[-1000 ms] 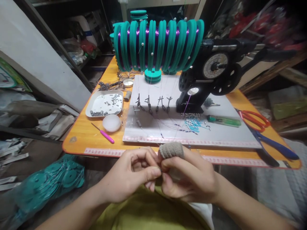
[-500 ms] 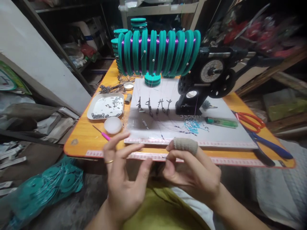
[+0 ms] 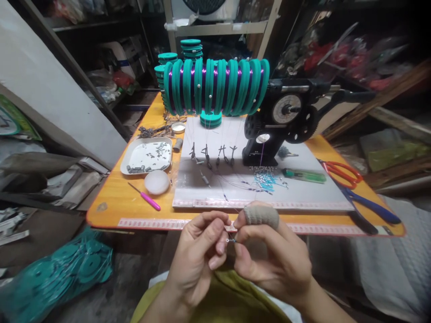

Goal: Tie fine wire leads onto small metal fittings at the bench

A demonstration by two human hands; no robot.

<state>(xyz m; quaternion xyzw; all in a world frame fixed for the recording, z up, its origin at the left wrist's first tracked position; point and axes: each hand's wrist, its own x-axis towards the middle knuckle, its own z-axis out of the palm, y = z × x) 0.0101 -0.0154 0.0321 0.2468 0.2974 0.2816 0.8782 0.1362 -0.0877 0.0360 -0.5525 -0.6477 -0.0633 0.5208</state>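
Note:
My right hand (image 3: 272, 251), a grey knitted sleeve (image 3: 261, 216) on one finger, pinches a tiny metal swivel (image 3: 230, 241) with a ring at its left end. My left hand (image 3: 202, 251) is closed right beside it, thumb against the fingers, on a thin line that runs towards the swivel. Both hands are in front of the table's near edge, over my lap. Beyond them, on the grey board (image 3: 202, 193), lie fine lines with small dark weights, a pile of blue-and-silver swivels (image 3: 266, 179) and a grey sinker (image 3: 205, 180).
Green foam spools (image 3: 215, 85) wound with purple line sit on a black hand-cranked winder (image 3: 286, 112). On the left are a white tray (image 3: 126, 167) of small parts, a round white lid (image 3: 156, 182) and a pink-handled hook (image 3: 150, 201). Red-handled scissors (image 3: 343, 174), blue pliers (image 3: 377, 208) and a green cutter (image 3: 305, 175) lie right.
My left hand has come right, from spread fingers to a pinch beside my right hand. The swivel now shows between them. The camera view has shifted slightly.

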